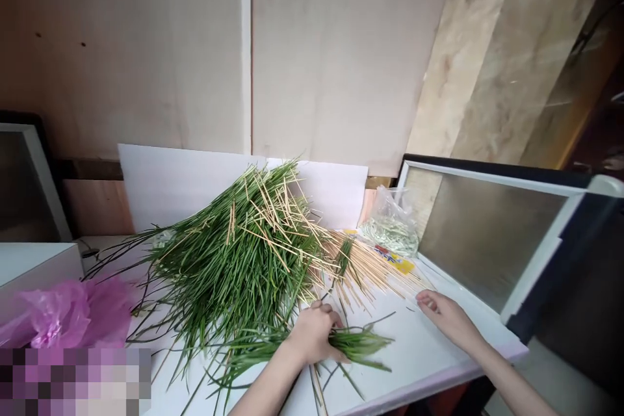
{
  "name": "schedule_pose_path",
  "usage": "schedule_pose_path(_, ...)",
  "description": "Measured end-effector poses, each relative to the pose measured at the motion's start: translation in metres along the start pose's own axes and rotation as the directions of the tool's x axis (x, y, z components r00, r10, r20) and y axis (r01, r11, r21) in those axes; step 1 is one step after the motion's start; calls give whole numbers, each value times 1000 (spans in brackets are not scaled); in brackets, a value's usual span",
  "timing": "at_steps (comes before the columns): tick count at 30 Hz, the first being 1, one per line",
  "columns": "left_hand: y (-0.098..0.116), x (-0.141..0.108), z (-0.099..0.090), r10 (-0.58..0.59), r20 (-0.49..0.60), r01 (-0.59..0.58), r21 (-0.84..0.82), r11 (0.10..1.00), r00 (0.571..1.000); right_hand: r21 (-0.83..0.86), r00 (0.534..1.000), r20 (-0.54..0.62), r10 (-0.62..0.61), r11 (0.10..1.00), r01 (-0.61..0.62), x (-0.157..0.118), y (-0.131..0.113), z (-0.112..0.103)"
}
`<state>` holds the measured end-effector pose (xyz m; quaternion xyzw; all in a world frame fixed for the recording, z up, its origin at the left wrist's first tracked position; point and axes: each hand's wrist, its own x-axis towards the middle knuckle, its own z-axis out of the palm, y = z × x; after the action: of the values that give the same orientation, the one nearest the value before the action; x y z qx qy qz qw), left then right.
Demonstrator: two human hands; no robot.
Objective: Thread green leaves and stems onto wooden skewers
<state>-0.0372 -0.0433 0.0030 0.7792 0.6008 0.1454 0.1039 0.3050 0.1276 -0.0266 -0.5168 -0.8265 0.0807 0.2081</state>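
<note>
My left hand (314, 333) is closed around a small bunch of green chives (363, 344) lying across the white tabletop. A few thin sticks (319, 390) stick out below that hand. My right hand (448, 317) is at the right, its thumb and fingertips pinched together at the tip of a bamboo skewer. Many more bamboo skewers (370, 266) lie fanned out between the two hands. Behind my left hand rises a large heap of chives (244, 260), with loose skewers (273, 214) scattered over its top. A small chive bundle (345, 257) rests on the fanned skewers.
A clear plastic bag (390, 224) of pale green strips stands at the back right. Pink plastic (58, 315) lies at the left beside a white box (39, 266). White boards (190, 185) lean at the back. A framed panel (487, 234) borders the right side of the table (409, 364).
</note>
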Motion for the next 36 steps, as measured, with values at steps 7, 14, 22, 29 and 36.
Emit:
schedule_pose_path(7,-11,-7,16,5,-249,-93,-344,934,969,-292,995,42,86,954,-70,66,-17,39)
schedule_pose_path(14,-13,-7,4,-59,-343,-96,-417,904,938,-404,970,123,210,903,-144,75,-25,31)
schedule_pose_path(22,-17,-8,-4,-29,-367,-128,-398,908,930,-304,973,113,200,939,-158,60,-25,-26)
schedule_pose_path(29,-19,-5,-2,-7,-317,-131,-413,901,948,79,996,40,86,993,-89,-44,-25,-49)
schedule_pose_path(36,-4,-1,-9,56,-326,-176,-352,919,944,515,985,72,156,840,-170,-186,-89,39)
